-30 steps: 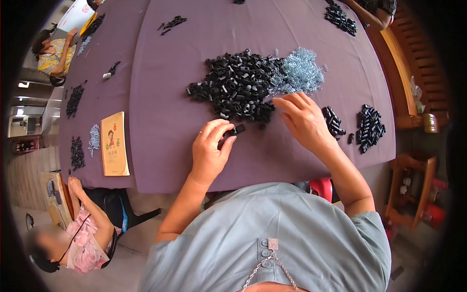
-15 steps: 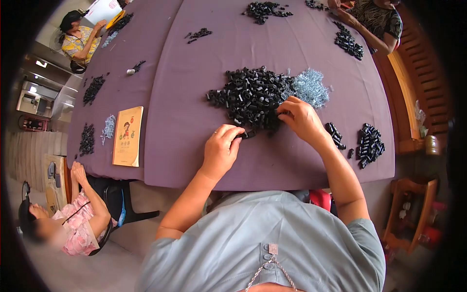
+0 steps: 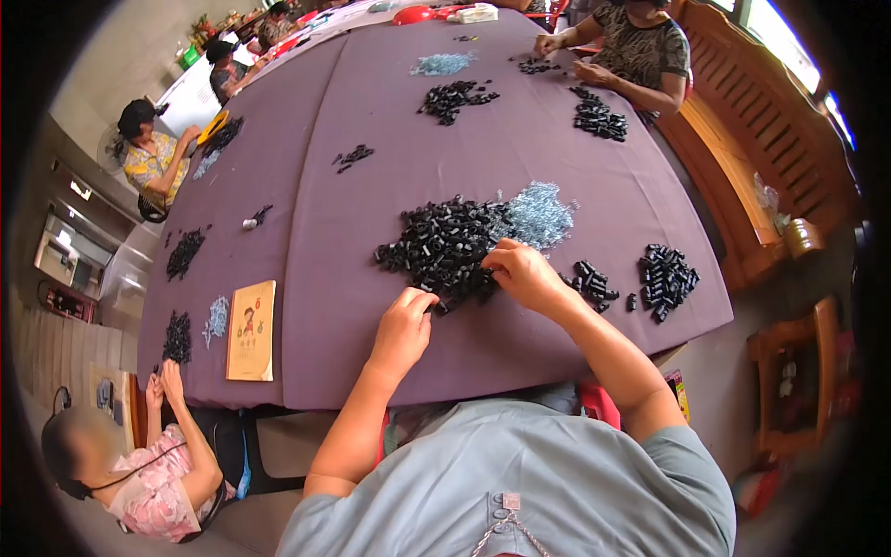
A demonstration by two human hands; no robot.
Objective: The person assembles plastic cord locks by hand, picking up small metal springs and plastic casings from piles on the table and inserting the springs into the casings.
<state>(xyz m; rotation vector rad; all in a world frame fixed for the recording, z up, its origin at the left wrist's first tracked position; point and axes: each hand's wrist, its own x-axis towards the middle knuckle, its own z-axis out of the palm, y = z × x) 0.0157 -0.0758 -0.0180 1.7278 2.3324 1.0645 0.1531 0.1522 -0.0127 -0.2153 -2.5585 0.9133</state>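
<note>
A large heap of small black tubular plastic parts [image 3: 445, 243] lies on the purple-covered table in front of me. Against its right side rests a pile of tiny silvery-blue metal pieces, perhaps springs or screws [image 3: 541, 215]. My left hand [image 3: 403, 327] is at the near edge of the heap, thumb and fingers pinched around a small black part at the fingertips. My right hand [image 3: 524, 274] is bent over the heap's right edge, just below the metal pieces. Its fingers are closed together, and whatever they hold is hidden.
Groups of assembled-looking black parts [image 3: 668, 280] lie to the right. A booklet [image 3: 251, 331] lies to the left. Smaller black and metal piles are spread over the table [image 3: 325, 241]. People sit at left [image 3: 153, 483] and far right [image 3: 640, 56]; a wooden bench [image 3: 742, 176] stands at right.
The view has tilted up, so more of the far table and people show. Both hands stay at the heap's near edge, still pinched. The person at left has raised their hands to the table edge.
</note>
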